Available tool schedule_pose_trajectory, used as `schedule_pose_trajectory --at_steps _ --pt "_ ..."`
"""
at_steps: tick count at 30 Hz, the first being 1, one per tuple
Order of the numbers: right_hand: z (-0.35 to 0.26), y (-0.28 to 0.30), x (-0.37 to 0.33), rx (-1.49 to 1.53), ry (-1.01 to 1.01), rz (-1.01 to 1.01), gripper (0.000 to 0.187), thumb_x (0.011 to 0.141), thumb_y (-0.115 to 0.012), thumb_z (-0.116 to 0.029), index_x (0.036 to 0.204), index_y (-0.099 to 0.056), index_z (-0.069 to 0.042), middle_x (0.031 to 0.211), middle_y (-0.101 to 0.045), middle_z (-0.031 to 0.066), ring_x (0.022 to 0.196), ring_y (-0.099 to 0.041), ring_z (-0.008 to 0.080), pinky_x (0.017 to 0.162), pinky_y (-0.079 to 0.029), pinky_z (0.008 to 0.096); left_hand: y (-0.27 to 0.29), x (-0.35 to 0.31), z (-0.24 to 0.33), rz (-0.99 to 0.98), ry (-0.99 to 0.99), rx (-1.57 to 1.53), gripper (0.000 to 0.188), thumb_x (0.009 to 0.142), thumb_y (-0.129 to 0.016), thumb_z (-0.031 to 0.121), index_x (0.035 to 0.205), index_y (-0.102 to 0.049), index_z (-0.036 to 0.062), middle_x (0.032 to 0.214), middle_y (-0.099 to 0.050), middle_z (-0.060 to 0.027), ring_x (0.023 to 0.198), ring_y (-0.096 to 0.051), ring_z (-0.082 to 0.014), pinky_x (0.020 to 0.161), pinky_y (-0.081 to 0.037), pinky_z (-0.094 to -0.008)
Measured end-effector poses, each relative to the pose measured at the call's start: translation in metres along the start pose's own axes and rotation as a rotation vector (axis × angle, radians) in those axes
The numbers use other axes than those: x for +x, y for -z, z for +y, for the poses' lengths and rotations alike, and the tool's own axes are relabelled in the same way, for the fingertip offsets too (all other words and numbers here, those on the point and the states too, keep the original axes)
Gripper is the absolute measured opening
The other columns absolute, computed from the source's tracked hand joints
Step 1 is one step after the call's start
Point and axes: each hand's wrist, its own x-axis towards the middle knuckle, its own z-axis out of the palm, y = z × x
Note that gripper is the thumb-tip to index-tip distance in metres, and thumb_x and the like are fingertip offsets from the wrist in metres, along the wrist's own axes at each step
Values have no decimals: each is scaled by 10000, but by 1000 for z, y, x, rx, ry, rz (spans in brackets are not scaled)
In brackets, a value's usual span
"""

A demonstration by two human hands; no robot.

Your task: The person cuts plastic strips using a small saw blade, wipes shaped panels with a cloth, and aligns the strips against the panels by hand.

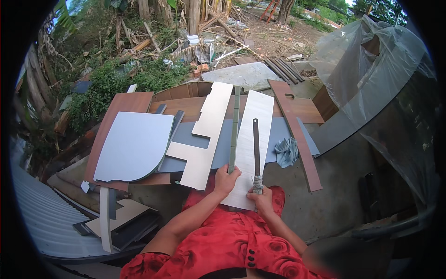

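Observation:
My left hand (226,180) is closed round the near end of a long, narrow grey-green strip (235,125) with faint cross lines, which points away from me. In my right hand (263,200) is a saw blade (256,144), dark and slim with a hole at its far end. Cloth or tape wraps its handle (258,184), and my fingers close on that. The blade lies over a pale wood-grain board (253,116) that slants from my lap onto the work surface. Left of the strip rests a cream cut-out panel (204,144) with notches.
A white curved-edge panel (134,144) lies at the left over reddish-brown board. To the right are a crumpled blue-grey cloth (286,152) and a long brown plank (297,139). Clear plastic sheeting (371,60) hangs at the right. Offcuts (123,218) are stacked low at the left.

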Motion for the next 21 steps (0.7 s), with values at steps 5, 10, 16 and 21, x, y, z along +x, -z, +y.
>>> schedule_pose_trajectory --at_steps 5,10,16,21 --pt "-34 -35 9 14 62 -114 127 638 -651 1 741 -584 -29 672 -566 7 612 -520 96 577 -416 237 37 2 32 55 -89 -173 67 720 -622 48 766 -580 24 690 -539 8 635 -477 -62 594 -393 -214" --pt "-43 -69 14 -6 55 -241 121 639 -631 2 744 -583 -32 652 -555 -3 575 -495 90 551 -403 249 73 0 34 219 -62 -172 50 700 -621 60 719 -587 28 627 -510 27 576 -437 -60 540 -356 -227" --pt "-23 -100 21 -51 8 -303 134 647 -636 33 747 -571 -27 653 -544 -6 571 -484 87 543 -383 230 107 -5 16 331 -55 -133 43 698 -619 62 703 -594 28 626 -525 22 570 -442 -59 533 -354 -228" --pt "-22 -110 25 -40 -30 -335 153 649 -650 31 769 -571 -22 666 -549 -1 581 -496 93 556 -397 235 117 1 11 338 -10 -111 56 696 -624 66 726 -608 22 636 -534 20 578 -454 -63 539 -366 -230"
